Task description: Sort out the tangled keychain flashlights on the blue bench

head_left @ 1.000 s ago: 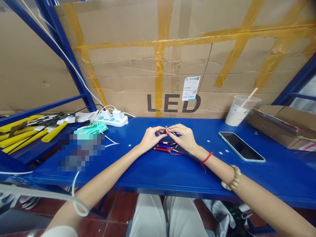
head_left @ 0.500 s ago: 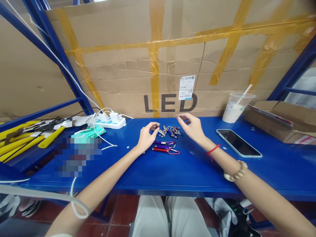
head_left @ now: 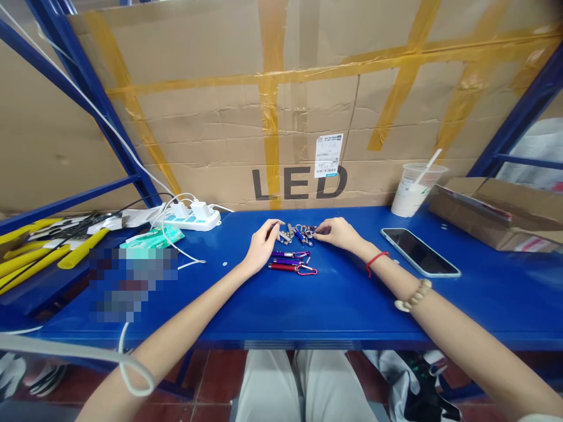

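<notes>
A small pile of silver and blue keychain flashlights (head_left: pixel 301 235) with metal clips lies on the blue table. My left hand (head_left: pixel 263 241) is at the pile's left edge, fingers curled and thumb close to them; whatever they pinch is hidden. At the right edge, my right hand (head_left: pixel 339 233) has its fingertips pinched together among the clips, and the piece in them is too small to make out. Nearer to me, a purple flashlight (head_left: pixel 284 254), a blue flashlight (head_left: pixel 288 261) and a red flashlight (head_left: pixel 284 267) with a red carabiner lie side by side.
To the right are a phone (head_left: pixel 420 252), a drink cup with a straw (head_left: pixel 412 190) and an open cardboard box (head_left: pixel 497 217). A power strip (head_left: pixel 193 220), a green packet (head_left: pixel 152 237) and yellow-handled tools (head_left: pixel 83 249) are leftward. A large cardboard sheet (head_left: pixel 211 135) stands behind.
My right hand has come down and left from above the table to the pile, its fingers closing there. My left hand stays at the pile's left side; the red bit at its fingertips no longer shows.
</notes>
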{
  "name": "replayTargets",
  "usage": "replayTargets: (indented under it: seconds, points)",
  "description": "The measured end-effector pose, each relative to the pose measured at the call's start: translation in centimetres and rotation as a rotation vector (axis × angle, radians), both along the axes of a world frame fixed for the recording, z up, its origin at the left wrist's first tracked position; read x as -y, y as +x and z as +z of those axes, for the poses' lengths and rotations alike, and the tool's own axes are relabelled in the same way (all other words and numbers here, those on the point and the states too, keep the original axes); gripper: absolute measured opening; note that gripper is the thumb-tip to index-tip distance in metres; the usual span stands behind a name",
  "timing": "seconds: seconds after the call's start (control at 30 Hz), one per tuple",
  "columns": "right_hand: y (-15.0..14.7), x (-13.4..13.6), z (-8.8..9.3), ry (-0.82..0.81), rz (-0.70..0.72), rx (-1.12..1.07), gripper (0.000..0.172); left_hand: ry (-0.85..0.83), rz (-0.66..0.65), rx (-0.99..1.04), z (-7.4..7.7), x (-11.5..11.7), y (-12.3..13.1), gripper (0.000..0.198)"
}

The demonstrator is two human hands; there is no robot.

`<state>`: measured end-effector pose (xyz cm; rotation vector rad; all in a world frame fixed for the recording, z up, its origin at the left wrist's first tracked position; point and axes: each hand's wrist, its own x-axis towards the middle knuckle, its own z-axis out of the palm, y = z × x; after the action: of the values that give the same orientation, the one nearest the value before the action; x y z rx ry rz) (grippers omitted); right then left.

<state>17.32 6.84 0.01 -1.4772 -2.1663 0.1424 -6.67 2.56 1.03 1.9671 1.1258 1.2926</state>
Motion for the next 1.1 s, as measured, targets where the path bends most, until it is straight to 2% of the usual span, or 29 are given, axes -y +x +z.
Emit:
replayTargets:
  seconds: [0.1, 0.2, 0.27, 0.33, 0.47, 0.57, 0.73, 0.93, 1.1]
  points:
    - [-0.3, 0.3, 0.7, -0.018, -0.046, -0.201, 0.013, -0.032, -0.072, 0.024, 0.0, 0.2, 0.3, 0.027]
    - [-1.3, 1.2, 1.8, -0.150, -0.052, -0.609, 0.016, -0.068, -0.130, 0.034, 0.1, 0.5, 0.6, 0.026]
    - [-2.2, 2.1, 2.4, -0.322, 0.043, -0.864, 0.026, -0.094, -0.162, 0.026, 0.1, 0.8, 0.8, 0.026]
    - [-3.2, 2.9, 2.9, -0.460, 0.166, -1.016, 0.035, -0.118, -0.196, 0.021, 0.1, 1.0, 1.0, 0.025]
    - [-4.3, 4.1, 3.1, -0.566, 0.275, -1.213, 0.030, -0.162, -0.259, 0.042, 0.2, 1.5, 1.4, 0.025]
    - [-4.4, 4.4, 3.1, -0.521, 0.276, -1.234, 0.033, -0.181, -0.275, 0.076, 0.5, 1.9, 1.6, 0.027]
    - [-4.6, 4.9, 3.0, -0.426, 0.242, -1.080, 0.037, -0.177, -0.263, 0.111, 1.2, 2.6, 1.8, 0.027]
    - [-6.3, 5.8, 2.2, -0.354, 0.200, -1.179, 0.036, -0.181, -0.251, 0.172, 1.1, 2.8, 1.7, 0.025]
    - [-6.0, 6.0, 2.2, -0.226, 0.286, -0.999, 0.027, -0.132, -0.166, 0.129, 0.7, 2.9, 1.4, 0.020]
